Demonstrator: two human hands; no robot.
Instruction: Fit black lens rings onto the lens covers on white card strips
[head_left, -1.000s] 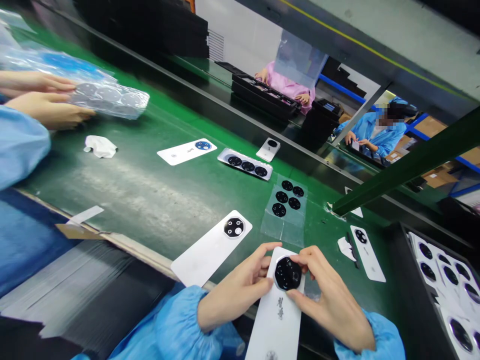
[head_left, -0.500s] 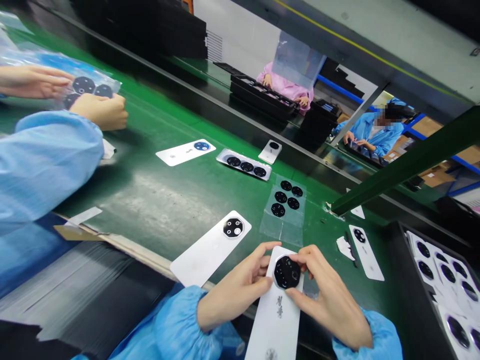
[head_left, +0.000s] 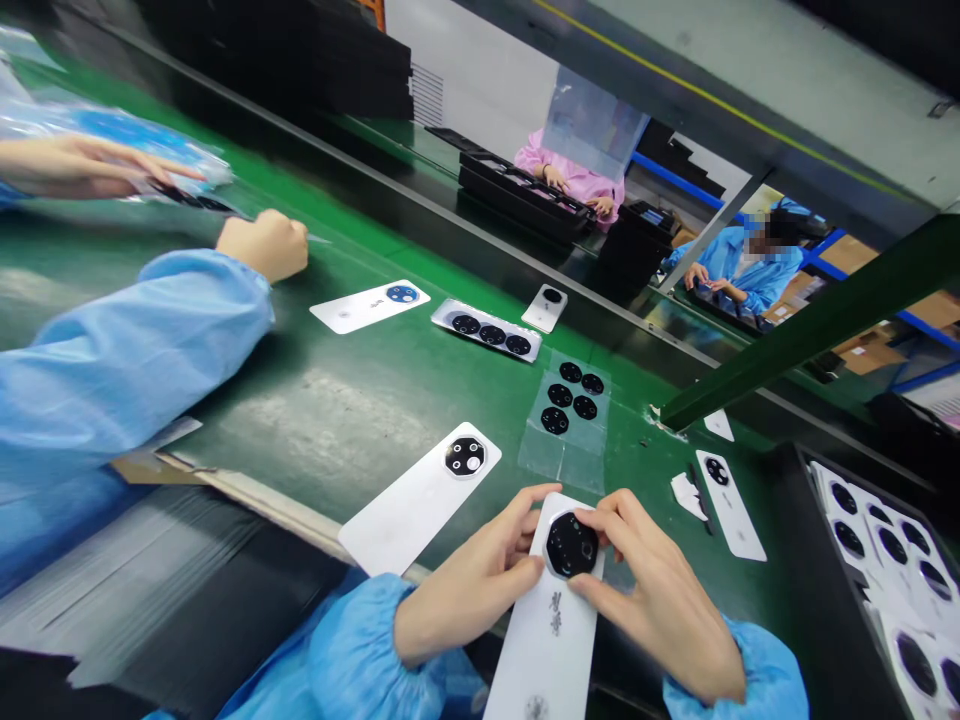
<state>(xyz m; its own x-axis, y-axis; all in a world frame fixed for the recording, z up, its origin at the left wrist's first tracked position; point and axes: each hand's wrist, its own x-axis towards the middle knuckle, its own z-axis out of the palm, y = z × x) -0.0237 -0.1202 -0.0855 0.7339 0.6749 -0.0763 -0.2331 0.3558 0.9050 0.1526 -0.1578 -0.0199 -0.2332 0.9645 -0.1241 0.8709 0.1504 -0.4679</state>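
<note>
A white phone back cover point(head_left: 546, 640) with dark lettering is tilted toward me at the table's near edge. My left hand point(head_left: 476, 595) grips its left side, thumb on the face and fingers behind. On its upper end sits a black round camera lens cover point(head_left: 571, 545). My right hand point(head_left: 660, 590) is closed around this disc, forefinger at its top right rim and thumb at its lower edge. Just beyond my hands, several black lens covers point(head_left: 559, 395) lie on a clear plastic sheet point(head_left: 559, 455). Another white back cover point(head_left: 409, 505) rests to the left.
At the right, a black tray point(head_left: 847, 590) holds several white covers. A silvery strip point(head_left: 442, 312) with three lens covers lies farther back. A green post point(head_left: 810, 320) slants over the right side. A co-worker's sleeve point(head_left: 165, 340) reaches in from the left.
The co-worker's nearer hand has moved right, away from the plastic bag, while the other holds dark discs. My hands and the back cover stay nearly still.
</note>
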